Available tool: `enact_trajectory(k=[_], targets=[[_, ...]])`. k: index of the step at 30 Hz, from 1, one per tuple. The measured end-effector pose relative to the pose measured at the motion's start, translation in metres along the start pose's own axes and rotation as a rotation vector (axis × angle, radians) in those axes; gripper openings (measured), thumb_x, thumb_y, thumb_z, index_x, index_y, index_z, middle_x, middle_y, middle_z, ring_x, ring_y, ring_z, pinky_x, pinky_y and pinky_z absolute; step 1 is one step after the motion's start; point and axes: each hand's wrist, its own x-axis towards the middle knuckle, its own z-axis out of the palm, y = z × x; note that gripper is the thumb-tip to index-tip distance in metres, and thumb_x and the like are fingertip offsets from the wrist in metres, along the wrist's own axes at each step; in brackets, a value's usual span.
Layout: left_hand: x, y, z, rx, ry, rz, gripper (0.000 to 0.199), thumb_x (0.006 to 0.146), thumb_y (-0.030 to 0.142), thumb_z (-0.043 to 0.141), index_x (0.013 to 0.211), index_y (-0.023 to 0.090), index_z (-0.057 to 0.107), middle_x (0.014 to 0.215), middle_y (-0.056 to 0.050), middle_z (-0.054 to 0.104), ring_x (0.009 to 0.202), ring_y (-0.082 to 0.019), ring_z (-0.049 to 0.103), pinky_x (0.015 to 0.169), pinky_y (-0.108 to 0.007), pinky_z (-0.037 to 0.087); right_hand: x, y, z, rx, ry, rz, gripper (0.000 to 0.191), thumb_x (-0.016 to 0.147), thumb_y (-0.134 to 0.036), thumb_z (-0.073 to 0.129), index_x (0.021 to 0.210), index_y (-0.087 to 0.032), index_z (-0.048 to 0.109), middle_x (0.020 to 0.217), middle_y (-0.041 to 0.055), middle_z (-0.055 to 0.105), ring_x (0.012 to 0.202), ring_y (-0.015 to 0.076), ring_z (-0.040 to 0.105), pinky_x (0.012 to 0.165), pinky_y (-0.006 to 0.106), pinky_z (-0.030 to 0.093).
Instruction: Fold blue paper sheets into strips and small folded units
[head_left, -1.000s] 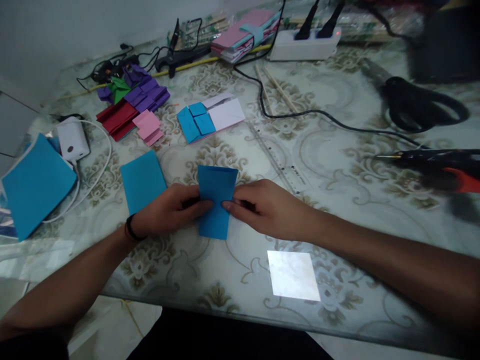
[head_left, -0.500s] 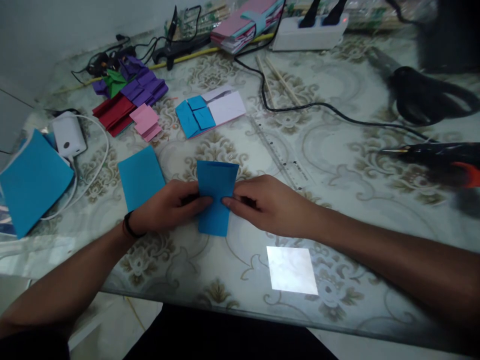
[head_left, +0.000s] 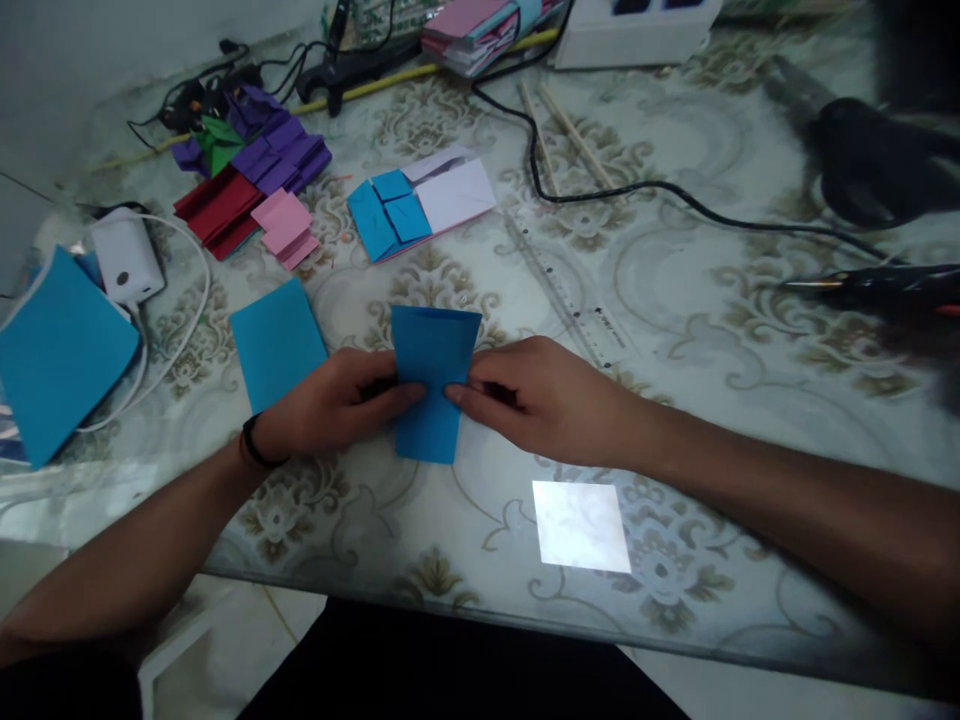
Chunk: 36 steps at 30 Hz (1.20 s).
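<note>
Between my two hands a folded piece of blue paper is held tilted up over the table. My left hand pinches its left edge, thumb in front and fingers behind. On the opposite edge, my right hand pinches it the same way, the fingertips hidden behind the paper. Its top edge shows two layers slightly apart. A flat blue sheet lies just beyond my left wrist, partly covered by that hand.
A clear ruler lies beyond my right hand. Folded blue-and-white paper, pink paper, red paper and purple paper sit further back. Black-handled scissors, a black cable and a dark, pointed-tip tool occupy the right.
The camera view has shifted slightly, so the table things appear a little higher. Both hands keep their pinch on the folded blue paper, with hardly any movement.
</note>
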Motion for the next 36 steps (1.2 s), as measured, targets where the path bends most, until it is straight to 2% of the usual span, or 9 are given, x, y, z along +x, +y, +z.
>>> enact_trajectory(k=[10, 18, 26, 32, 36], targets=[[-0.0003, -0.0025, -0.0002, -0.029, -0.012, 0.014, 0.030, 0.105, 0.039, 0.057, 0.091, 0.015, 0.069, 0.068, 0.002, 0.060, 0.060, -0.011, 0.048, 0.055, -0.022, 0.040, -0.0005, 0.0009, -0.0007, -0.004, -0.002, 0.000, 0.038, 0.101, -0.030, 0.053, 0.066, -0.019, 0.044, 0.057, -0.0041, 0.044, 0.055, 0.0081, 0.042, 0.057, 0.025, 0.027], [-0.0011, -0.0047, -0.0001, -0.004, -0.009, -0.001, 0.034, 0.105, 0.044, 0.056, 0.089, 0.016, 0.068, 0.070, 0.000, 0.062, 0.061, -0.012, 0.050, 0.056, -0.024, 0.041, -0.0006, 0.0001, -0.0004, -0.007, 0.000, 0.017, 0.038, 0.101, -0.031, 0.053, 0.066, -0.019, 0.045, 0.057, -0.0036, 0.045, 0.054, 0.0083, 0.043, 0.057, 0.025, 0.027], [-0.0008, -0.0026, -0.0004, -0.023, -0.016, -0.007, 0.033, 0.105, 0.044, 0.056, 0.095, 0.016, 0.071, 0.075, 0.000, 0.066, 0.065, -0.013, 0.053, 0.059, -0.024, 0.044, -0.0002, -0.0001, -0.0010, -0.003, -0.013, 0.023, 0.038, 0.101, -0.032, 0.052, 0.066, -0.019, 0.044, 0.058, -0.0035, 0.046, 0.055, 0.0087, 0.043, 0.058, 0.026, 0.027], [-0.0003, -0.0033, 0.0000, -0.023, -0.007, 0.022, 0.032, 0.105, 0.041, 0.057, 0.088, 0.016, 0.069, 0.066, 0.003, 0.057, 0.059, -0.010, 0.045, 0.054, -0.022, 0.037, -0.0002, 0.0000, -0.0006, -0.002, -0.010, 0.022, 0.038, 0.101, -0.032, 0.052, 0.066, -0.019, 0.044, 0.057, -0.0035, 0.046, 0.055, 0.0084, 0.042, 0.058, 0.025, 0.027], [-0.0006, -0.0031, -0.0003, -0.029, -0.018, 0.001, 0.032, 0.105, 0.041, 0.057, 0.092, 0.015, 0.070, 0.071, 0.001, 0.064, 0.063, -0.011, 0.051, 0.057, -0.023, 0.041, -0.0002, 0.0000, -0.0007, -0.008, -0.009, 0.023, 0.038, 0.101, -0.032, 0.052, 0.066, -0.019, 0.045, 0.057, -0.0033, 0.046, 0.055, 0.0086, 0.042, 0.058, 0.026, 0.027]])
